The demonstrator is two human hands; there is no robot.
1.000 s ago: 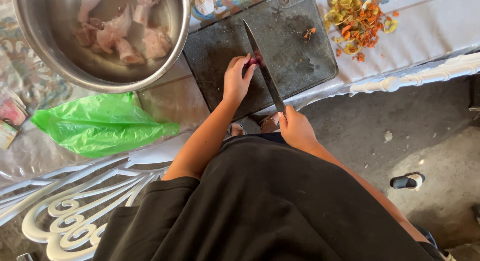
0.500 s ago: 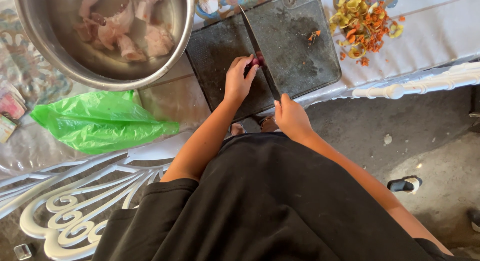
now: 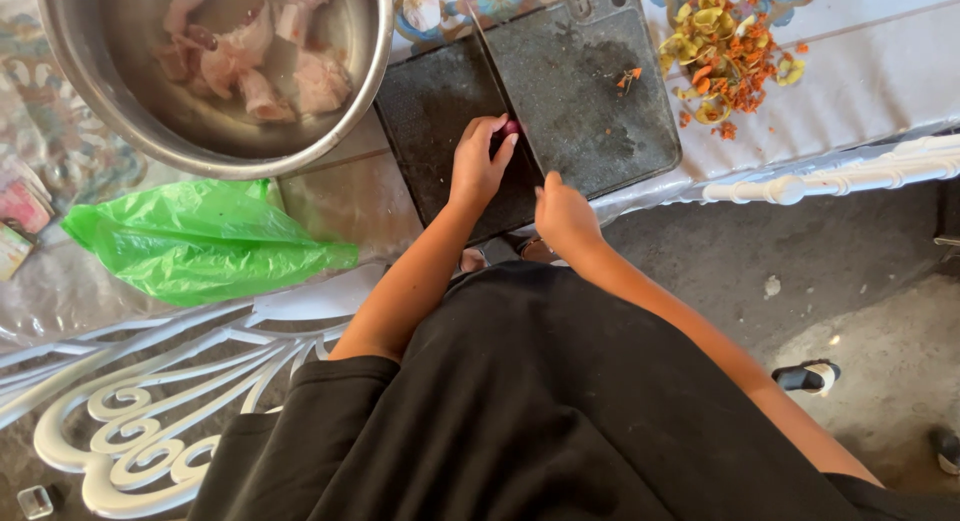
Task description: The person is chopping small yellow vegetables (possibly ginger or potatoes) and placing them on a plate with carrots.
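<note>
The cutting board (image 3: 600,91) lies bare right of the knife (image 3: 505,91); the steel bowl (image 3: 372,51) crowds its left edge, peelings (image 3: 725,51) its right.

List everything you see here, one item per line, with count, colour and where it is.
cutting board: one, dark grey, table centre
knife: one, dark blade, across the board
small red piece: one, under left fingertips
metal bowl: one, silver, upper left, holding pale meat pieces
plastic bag: one, green, left of board
peelings: one pile, yellow-orange, upper right
garlic: one, white, above board
left hand: pinning the red piece
right hand: gripping the knife handle
</note>
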